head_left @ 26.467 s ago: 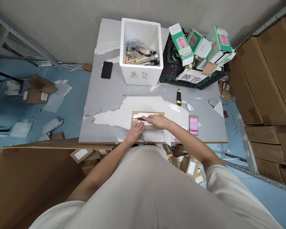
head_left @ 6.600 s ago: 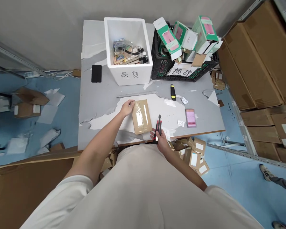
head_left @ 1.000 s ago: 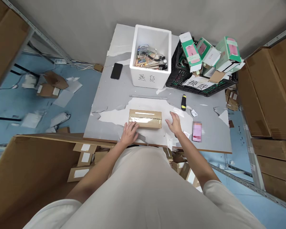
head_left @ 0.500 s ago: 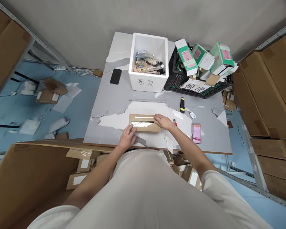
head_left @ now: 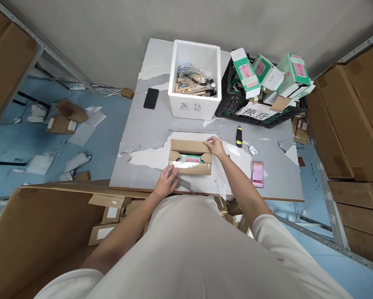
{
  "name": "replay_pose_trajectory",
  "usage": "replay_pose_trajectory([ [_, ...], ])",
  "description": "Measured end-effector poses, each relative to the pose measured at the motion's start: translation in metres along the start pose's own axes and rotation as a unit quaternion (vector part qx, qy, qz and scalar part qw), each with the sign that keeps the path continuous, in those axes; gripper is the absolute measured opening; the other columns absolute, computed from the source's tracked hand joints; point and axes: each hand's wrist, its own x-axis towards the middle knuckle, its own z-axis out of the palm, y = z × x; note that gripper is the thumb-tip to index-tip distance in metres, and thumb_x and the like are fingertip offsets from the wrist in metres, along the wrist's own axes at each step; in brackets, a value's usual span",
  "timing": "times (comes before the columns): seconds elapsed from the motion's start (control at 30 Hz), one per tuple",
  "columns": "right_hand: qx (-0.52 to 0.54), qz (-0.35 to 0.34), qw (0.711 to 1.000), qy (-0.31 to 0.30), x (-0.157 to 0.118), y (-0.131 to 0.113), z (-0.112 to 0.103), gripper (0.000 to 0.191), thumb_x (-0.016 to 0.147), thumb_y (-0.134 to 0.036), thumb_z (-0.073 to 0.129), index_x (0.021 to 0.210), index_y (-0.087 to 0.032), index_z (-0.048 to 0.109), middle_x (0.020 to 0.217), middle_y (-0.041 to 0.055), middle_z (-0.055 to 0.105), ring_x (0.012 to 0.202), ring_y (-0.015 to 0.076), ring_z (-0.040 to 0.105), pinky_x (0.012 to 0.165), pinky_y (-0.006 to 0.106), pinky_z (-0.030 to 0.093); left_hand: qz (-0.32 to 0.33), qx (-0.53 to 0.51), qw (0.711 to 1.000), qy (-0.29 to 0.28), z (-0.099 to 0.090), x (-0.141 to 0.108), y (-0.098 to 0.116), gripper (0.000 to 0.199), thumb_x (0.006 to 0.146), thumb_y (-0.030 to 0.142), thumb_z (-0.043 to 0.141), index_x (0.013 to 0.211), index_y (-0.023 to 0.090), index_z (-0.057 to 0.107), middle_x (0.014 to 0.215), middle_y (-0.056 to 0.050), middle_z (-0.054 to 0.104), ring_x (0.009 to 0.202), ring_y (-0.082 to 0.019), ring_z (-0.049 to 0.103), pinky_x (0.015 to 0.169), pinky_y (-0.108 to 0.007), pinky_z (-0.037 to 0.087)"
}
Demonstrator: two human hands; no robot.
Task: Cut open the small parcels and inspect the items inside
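A long brown cardboard box lies on the table close to my body, its far flap raised. Through the opening shows a green, white and pink packet. My right hand pinches the far flap at its right end. At the near left corner, my left hand holds the box, fingertips on the shiny taped near flap. Right of the box are a black and yellow box cutter, a crumpled scrap and a pink-screened phone.
A white foam box with assorted items stands at the back, beside a black crate of green and pink cartons. A black phone lies on the left of the table. Cardboard boxes fill the right-hand shelving.
My right hand has moved away from my body and lifted the far flap, baring the packet inside. My left hand stays at the near left corner.
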Motion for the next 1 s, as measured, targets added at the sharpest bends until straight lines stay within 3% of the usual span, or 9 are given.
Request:
replay_pose_trajectory([
  [0.13,0.012,0.096,0.994,0.052,-0.001,-0.006,0.012,0.05,0.088,-0.054,0.045,0.115,-0.014,0.057,0.107,0.0131,0.065,0.097,0.023,0.06,0.082,0.033,0.046,-0.033,-0.008,0.999,0.01,-0.007,0.021,-0.002,0.045,0.084,0.032,0.054,0.129,0.025,0.052,0.123,-0.014,0.053,0.117,-0.03,0.048,0.097,-0.05,0.045],
  [0.2,-0.054,0.046,0.99,0.124,-0.018,-0.011,0.009,0.054,0.091,-0.05,0.041,0.13,-0.013,0.047,0.125,0.0184,0.056,0.114,0.0276,0.052,0.091,0.039,0.042,-0.049,-0.008,0.999,0.004,-0.016,0.038,-0.006,0.047,0.083,0.04,0.057,0.127,0.022,0.053,0.119,-0.015,0.054,0.113,-0.03,0.05,0.095,-0.048,0.045],
  [0.27,-0.13,-0.08,0.977,0.15,-0.041,-0.016,0.001,0.053,0.093,-0.044,0.039,0.135,-0.013,0.042,0.136,0.0205,0.046,0.126,0.0299,0.042,0.099,0.044,0.035,-0.051,-0.001,0.999,-0.016,-0.027,0.055,-0.014,0.062,0.077,0.049,0.063,0.13,0.02,0.05,0.126,-0.016,0.051,0.117,-0.032,0.048,0.098,-0.049,0.043],
  [0.37,-0.212,-0.275,0.938,-0.018,-0.075,-0.022,-0.008,0.048,0.09,-0.04,0.048,0.131,-0.015,0.048,0.131,0.0181,0.05,0.124,0.0301,0.043,0.1,0.045,0.034,0.001,-0.01,0.996,-0.09,-0.042,0.076,-0.034,0.088,0.062,0.058,0.073,0.135,0.018,0.044,0.135,-0.017,0.049,0.126,-0.036,0.044,0.105,-0.05,0.037],
  [0.47,-0.287,-0.284,0.904,-0.139,-0.097,-0.026,-0.006,0.044,0.088,-0.03,0.052,0.129,-0.016,0.049,0.118,0.0154,0.059,0.112,0.0287,0.052,0.094,0.044,0.039,0.057,-0.042,0.985,-0.155,-0.048,0.082,-0.057,0.1,0.059,0.057,0.075,0.141,0.014,0.035,0.139,-0.018,0.048,0.129,-0.035,0.045,0.108,-0.046,0.036],
  [0.57,-0.328,-0.244,0.901,-0.148,-0.116,-0.023,0.005,0.038,0.093,-0.011,0.03,0.12,-0.014,0.055,0.11,0.0149,0.064,0.107,0.0251,0.057,0.092,0.042,0.04,0.065,-0.044,0.985,-0.151,-0.045,0.078,-0.074,0.093,0.068,0.047,0.071,0.143,0.011,0.03,0.143,-0.019,0.044,0.132,-0.032,0.042,0.109,-0.044,0.037],
  [0.63,-0.325,-0.259,0.896,-0.154,-0.131,-0.016,0.013,0.045,0.094,-0.008,0.02,0.12,-0.014,0.057,0.124,0.0159,0.06,0.119,0.0244,0.052,0.098,0.041,0.038,0.077,-0.045,0.985,-0.147,-0.042,0.076,-0.08,0.082,0.072,0.038,0.068,0.141,0.011,0.033,0.142,-0.017,0.046,0.133,-0.029,0.042,0.11,-0.042,0.037],
  [0.8,-0.29,-0.303,0.887,-0.195,-0.162,0.006,0.019,0.052,0.089,-0.007,0.029,0.139,-0.013,0.044,0.15,0.0097,0.037,0.142,0.0232,0.027,0.114,0.041,0.026,0.094,-0.022,0.977,-0.188,-0.051,0.081,-0.074,0.072,0.072,0.023,0.063,0.139,0.012,0.038,0.14,-0.014,0.049,0.134,-0.025,0.042,0.109,-0.039,0.038],
  [1.0,-0.264,-0.283,0.897,-0.214,-0.136,-0.018,-0.013,0.05,0.085,-0.003,0.037,0.128,-0.018,0.059,0.136,0.0089,0.055,0.118,0.0226,0.057,0.092,0.032,0.049,0.058,0.092,0.953,-0.282,-0.085,0.105,-0.028,0.052,0.074,0.016,0.049,0.126,0.016,0.053,0.125,-0.012,0.061,0.114,-0.026,0.058,0.094,-0.037,0.047],
])
